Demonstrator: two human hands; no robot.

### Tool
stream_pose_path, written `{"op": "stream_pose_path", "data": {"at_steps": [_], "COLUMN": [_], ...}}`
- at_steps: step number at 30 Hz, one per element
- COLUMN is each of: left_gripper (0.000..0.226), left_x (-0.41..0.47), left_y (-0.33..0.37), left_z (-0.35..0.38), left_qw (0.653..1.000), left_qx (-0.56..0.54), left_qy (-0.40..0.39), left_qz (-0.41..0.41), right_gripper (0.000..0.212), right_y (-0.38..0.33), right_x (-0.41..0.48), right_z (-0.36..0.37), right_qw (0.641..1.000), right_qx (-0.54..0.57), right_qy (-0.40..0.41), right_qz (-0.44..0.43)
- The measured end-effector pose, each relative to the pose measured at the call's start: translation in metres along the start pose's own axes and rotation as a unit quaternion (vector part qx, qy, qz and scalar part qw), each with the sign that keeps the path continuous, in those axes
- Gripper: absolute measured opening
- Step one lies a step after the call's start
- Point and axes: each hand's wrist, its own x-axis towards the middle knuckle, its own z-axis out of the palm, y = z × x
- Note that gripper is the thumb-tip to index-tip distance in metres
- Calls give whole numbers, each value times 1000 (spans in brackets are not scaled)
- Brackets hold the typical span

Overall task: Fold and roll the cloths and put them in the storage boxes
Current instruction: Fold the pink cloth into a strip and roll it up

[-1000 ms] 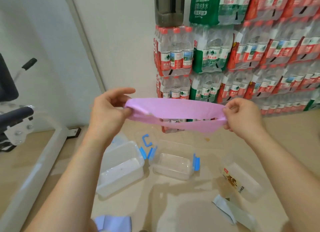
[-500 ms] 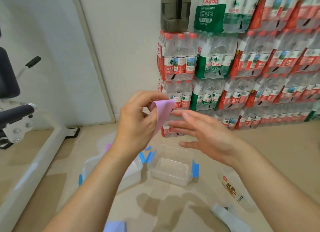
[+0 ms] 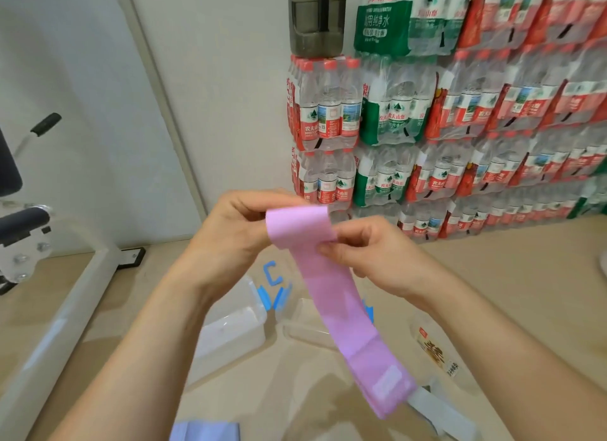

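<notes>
Boxes point(image 3: 230, 342) looked empty. Left hand point(image 3: 230, 236) and right hand point(image 3: 374, 260) pinched the top of the pink cloth point(image 3: 331, 306), a long folded strip, not rolled yet.

The long pink cloth strip point(image 3: 331, 296) looks soft and matt; the clear plastic storage boxes point(image 3: 230, 332) shine glossy on the smooth, pale wood-look worktop point(image 3: 512, 276), blue plastic clips point(image 3: 272, 273) nearby
</notes>
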Motion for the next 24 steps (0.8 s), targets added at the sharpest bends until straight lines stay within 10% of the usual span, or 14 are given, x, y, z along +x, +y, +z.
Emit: {"op": "stream_pose_path", "data": {"at_steps": [3,24], "left_gripper": [15,42], "left_x": [-5,-4], "left_y": [6,3], "left_z": [-13,-12], "left_qw": [994,986], "left_qx": [44,77], "left_qy": [-91,-91], "left_qz": [-46,-120], "right_gripper": [22,23], "right_y": [-2,-2], "right_x": [-2,-6], "right_z": [-12,-11], "right_qw": [1000,998], "right_qx": [-12,-42], "right_qy": [2,-29], "right_qz": [-3,22]}}
